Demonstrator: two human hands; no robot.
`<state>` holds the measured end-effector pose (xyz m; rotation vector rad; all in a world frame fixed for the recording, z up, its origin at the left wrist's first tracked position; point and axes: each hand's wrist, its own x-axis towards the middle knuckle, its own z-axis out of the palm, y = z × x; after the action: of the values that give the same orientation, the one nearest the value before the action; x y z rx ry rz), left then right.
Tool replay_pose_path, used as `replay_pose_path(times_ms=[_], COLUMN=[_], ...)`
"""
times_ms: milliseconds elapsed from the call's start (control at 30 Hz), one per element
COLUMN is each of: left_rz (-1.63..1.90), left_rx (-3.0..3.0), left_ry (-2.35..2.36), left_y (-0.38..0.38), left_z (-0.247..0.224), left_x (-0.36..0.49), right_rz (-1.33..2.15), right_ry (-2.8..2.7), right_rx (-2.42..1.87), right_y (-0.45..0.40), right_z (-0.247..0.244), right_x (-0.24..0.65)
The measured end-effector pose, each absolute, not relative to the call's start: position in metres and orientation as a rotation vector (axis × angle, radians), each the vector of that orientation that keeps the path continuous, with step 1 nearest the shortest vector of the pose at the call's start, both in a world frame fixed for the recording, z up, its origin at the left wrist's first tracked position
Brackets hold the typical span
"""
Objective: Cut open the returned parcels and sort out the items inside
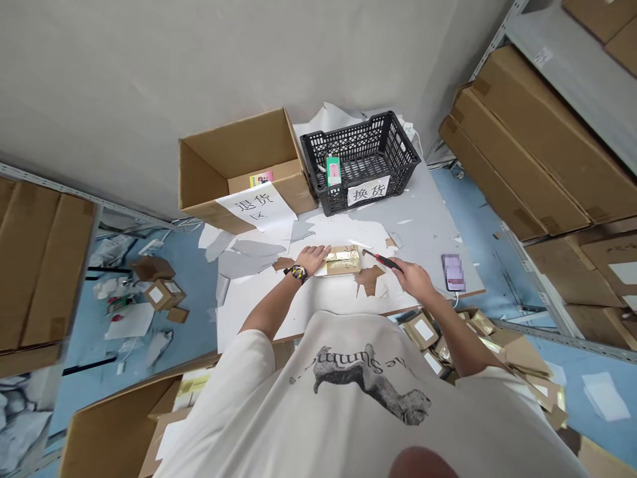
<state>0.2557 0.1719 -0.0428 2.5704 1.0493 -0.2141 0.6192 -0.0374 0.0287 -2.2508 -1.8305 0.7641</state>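
A small cardboard box (346,260) wrapped with shiny gold tape lies on the white worktable (328,299). My left hand (313,257), with a watch on its wrist, grips the left end of this box; the thumb side is partly hidden. Closed round the handle of a red and black utility knife (385,261) is my right hand (414,280). The knife's tip points left, just off the box's right end and apart from it. Torn brown paper (368,281) lies under and beside the box.
Behind my hands stand an open carton (239,153) with a paper sign and a black plastic crate (358,159) holding a green packet (333,170). A phone (453,273) lies at the table's right. Packages (428,332) are heaped below; boxed shelves flank both sides.
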Motion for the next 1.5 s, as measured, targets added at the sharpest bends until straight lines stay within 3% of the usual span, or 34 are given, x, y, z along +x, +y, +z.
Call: replay_pose_path(times_ms=[333,633,900,1100,1233,1500], left_rz=[-0.009,0.075,0.146,0.158,0.171,0.128], left_rx=[2.469,2.588,2.600,2.551,2.498,2.430], left_ry=[1.126,1.046,1.035,1.017,0.960,0.929], left_y=[0.158,0.153,0.154,0.154,0.149,0.115], left_z=[-0.068,-0.078,-0.083,-0.079,-0.071,-0.065], left_x=[0.313,0.314,0.311,0.308,0.305,0.308], right_rz=[0.784,0.656,0.471,0.458,0.684,1.454], right_ry=[-1.680,-2.047,-2.300,-1.759,-1.410,-0.964], right_rx=[-2.102,-2.159,-2.287,-2.636,-2.253,-1.708], right_y=[-0.046,-0.063,-0.018,0.002,0.000,-0.026], right_z=[-0.024,-0.022,-0.031,-0.033,-0.031,-0.050], right_x=[0.597,0.603,0.587,0.665,0.690,0.636])
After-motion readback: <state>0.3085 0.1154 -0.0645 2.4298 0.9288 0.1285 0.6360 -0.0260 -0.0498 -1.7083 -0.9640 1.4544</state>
